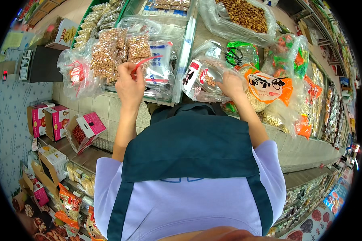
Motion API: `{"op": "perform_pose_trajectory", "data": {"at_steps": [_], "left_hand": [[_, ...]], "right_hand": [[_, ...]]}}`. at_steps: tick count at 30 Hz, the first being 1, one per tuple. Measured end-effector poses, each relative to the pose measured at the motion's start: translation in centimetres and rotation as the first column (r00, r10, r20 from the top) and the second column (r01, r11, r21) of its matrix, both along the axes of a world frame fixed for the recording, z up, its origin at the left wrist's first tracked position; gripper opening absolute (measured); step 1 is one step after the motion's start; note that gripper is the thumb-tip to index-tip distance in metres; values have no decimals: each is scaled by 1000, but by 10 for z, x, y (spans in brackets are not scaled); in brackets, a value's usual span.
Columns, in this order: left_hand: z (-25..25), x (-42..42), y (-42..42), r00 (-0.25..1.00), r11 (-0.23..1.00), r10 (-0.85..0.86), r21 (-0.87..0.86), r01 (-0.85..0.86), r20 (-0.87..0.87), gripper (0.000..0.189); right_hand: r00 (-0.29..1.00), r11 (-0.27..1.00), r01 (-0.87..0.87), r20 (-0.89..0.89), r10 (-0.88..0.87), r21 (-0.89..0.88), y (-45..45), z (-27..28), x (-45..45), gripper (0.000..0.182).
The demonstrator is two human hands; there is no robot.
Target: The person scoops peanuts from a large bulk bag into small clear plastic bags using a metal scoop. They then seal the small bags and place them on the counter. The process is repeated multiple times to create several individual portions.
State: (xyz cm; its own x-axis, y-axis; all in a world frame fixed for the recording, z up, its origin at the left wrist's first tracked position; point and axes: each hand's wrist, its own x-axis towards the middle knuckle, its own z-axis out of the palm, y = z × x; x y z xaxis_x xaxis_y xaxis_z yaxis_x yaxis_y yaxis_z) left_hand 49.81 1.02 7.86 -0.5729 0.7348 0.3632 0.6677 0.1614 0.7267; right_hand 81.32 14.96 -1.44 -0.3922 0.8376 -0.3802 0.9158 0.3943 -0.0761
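My left hand [129, 82] pinches a thin red plastic strip [147, 59], whose free end points right. Just beyond it are clear bags of shelled peanuts [104, 57], piled at the front of a display tray. My right hand [231, 83] reaches over an opened plastic bag [191, 79] with a red and white label. Its fingertips are beside a shiny metal bowl or scoop [212, 75], in which a few peanuts [209, 80] lie. Whether those fingers grip the metal rim or the bag is hard to see. Black-handled scissors [233, 56] rest on a green packet behind.
Red strips [77, 72] lie in a clear bag at left, near a dark box-shaped device with a keypad [25, 64]. An orange-printed bag of nuts [268, 87] stands at right. A plastic-lined container of brown nuts [244, 13] is at the back. Pink cartons [58, 120] line the left.
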Motion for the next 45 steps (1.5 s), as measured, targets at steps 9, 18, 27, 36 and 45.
{"op": "perform_pose_trajectory", "data": {"at_steps": [9,18,27,36,45], "left_hand": [[-16,-16,-17,972,946,-234,-240,220,-35,28],[-59,-31,-54,869,651,-491,-639,409,55,21],[-30,-23,-8,863,968,-234,190,164,448,61],[-51,108,69,864,719,-500,-530,449,53,85],[-106,116,81,547,806,-466,79,587,695,61]], "right_hand": [[958,951,-63,-249,143,301,-17,48,-9,33],[865,732,-30,-350,360,680,1,90,21,32],[314,817,551,-864,-393,-171,-29,55,74,26],[90,608,518,-669,-738,-601,-53,19,45,39],[-383,511,466,-685,-620,-722,-32,-6,34,36]]}}
